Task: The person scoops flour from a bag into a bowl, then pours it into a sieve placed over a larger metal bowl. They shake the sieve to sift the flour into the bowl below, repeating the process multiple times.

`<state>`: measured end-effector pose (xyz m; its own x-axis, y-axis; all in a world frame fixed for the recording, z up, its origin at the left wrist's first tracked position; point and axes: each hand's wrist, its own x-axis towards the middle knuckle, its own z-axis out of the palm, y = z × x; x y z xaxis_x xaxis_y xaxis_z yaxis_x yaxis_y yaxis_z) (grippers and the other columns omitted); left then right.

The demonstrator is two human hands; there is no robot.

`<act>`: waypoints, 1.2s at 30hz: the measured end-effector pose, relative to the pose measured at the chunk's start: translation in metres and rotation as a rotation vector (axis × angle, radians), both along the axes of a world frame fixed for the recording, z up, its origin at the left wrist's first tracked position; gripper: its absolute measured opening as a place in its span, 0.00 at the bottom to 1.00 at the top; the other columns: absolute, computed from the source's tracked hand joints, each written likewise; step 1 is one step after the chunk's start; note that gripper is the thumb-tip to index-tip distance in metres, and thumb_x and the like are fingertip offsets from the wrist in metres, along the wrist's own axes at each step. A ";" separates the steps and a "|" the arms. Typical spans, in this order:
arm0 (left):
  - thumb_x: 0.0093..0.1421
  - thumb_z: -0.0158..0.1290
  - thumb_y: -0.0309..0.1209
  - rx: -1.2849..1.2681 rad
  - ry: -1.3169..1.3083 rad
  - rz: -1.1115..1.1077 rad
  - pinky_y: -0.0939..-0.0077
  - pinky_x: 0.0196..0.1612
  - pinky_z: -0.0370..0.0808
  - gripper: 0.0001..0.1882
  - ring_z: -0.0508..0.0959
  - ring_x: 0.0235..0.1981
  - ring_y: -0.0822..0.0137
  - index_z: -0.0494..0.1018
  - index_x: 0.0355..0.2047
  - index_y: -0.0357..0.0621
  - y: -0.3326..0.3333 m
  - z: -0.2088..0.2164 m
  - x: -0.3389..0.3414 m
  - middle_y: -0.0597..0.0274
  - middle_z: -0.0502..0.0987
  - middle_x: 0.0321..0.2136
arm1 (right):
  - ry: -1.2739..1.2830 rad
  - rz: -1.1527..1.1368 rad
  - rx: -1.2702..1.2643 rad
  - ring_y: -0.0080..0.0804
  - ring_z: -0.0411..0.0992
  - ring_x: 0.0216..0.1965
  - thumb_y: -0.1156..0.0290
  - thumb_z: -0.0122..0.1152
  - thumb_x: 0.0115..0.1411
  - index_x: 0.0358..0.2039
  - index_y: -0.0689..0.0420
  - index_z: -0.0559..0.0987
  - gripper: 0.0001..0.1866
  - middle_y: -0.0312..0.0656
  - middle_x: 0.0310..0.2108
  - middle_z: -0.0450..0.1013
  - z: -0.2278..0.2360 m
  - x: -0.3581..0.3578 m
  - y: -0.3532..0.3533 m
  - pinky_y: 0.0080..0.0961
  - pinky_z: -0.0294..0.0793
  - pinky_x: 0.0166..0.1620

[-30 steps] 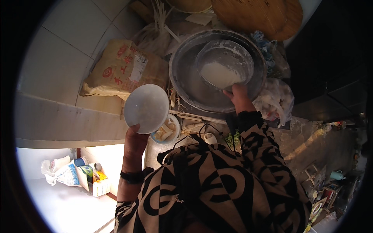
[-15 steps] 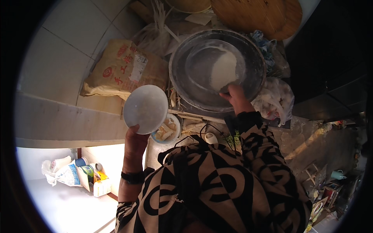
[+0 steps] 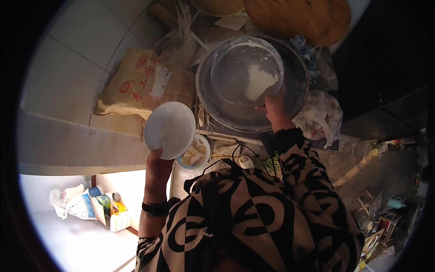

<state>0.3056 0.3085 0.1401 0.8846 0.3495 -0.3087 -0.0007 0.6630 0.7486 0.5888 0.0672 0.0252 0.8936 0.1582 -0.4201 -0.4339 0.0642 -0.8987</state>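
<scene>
My left hand [image 3: 159, 161] grips a pale round bowl [image 3: 169, 130] by its near rim, with the thumb over the edge. The bowl's inside faces up and looks dusted with white powder. In my right hand [image 3: 274, 109] is the near right rim of a round sieve [image 3: 229, 72], held over a large dark basin [image 3: 205, 100]. A patch of pale flour-like powder [image 3: 261, 82] lies on the right part of the sieve's mesh. White dust coats the basin's inner wall. My right fingers are partly hidden behind the rim and hand.
A brown paper sack [image 3: 136, 84] lies left of the basin. Below it stands a small bucket of pale pieces [image 3: 197, 154]. Plastic bags [image 3: 322, 115] sit to the right, a wooden board [image 3: 299, 20] behind. Packets [image 3: 97, 204] rest at lower left.
The sieve has shifted up and left within the basin. The powder on it has become a smaller, more ragged patch. My left hand and the bowl have barely moved.
</scene>
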 end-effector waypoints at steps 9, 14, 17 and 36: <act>0.50 0.53 0.32 0.034 -0.007 -0.001 0.62 0.61 0.57 0.34 0.62 0.57 0.58 0.55 0.58 0.41 -0.001 -0.001 0.001 0.55 0.63 0.55 | 0.109 -0.113 0.290 0.48 0.66 0.47 0.72 0.42 0.60 0.61 0.45 0.41 0.33 0.50 0.55 0.55 -0.003 -0.003 0.015 0.38 0.81 0.33; 0.51 0.52 0.33 0.030 0.006 -0.001 0.62 0.61 0.57 0.34 0.62 0.57 0.58 0.55 0.58 0.40 -0.002 -0.002 0.002 0.56 0.63 0.55 | 0.210 -0.060 0.446 0.46 0.69 0.43 0.81 0.38 0.56 0.57 0.49 0.53 0.27 0.48 0.52 0.59 -0.008 -0.002 0.022 0.39 0.82 0.32; 0.51 0.52 0.33 0.044 0.001 0.005 0.62 0.61 0.57 0.34 0.62 0.57 0.58 0.54 0.58 0.40 -0.003 -0.002 0.002 0.55 0.62 0.55 | 0.219 -0.058 0.496 0.46 0.70 0.41 0.81 0.38 0.55 0.56 0.49 0.54 0.27 0.48 0.50 0.61 -0.011 0.000 0.028 0.38 0.82 0.32; 0.53 0.50 0.34 0.053 -0.006 0.016 0.62 0.62 0.55 0.33 0.60 0.58 0.58 0.53 0.58 0.40 -0.007 -0.010 0.003 0.54 0.61 0.56 | 0.100 -0.074 0.263 0.48 0.72 0.37 0.79 0.38 0.56 0.61 0.42 0.39 0.36 0.50 0.53 0.57 -0.002 0.014 0.006 0.37 0.81 0.27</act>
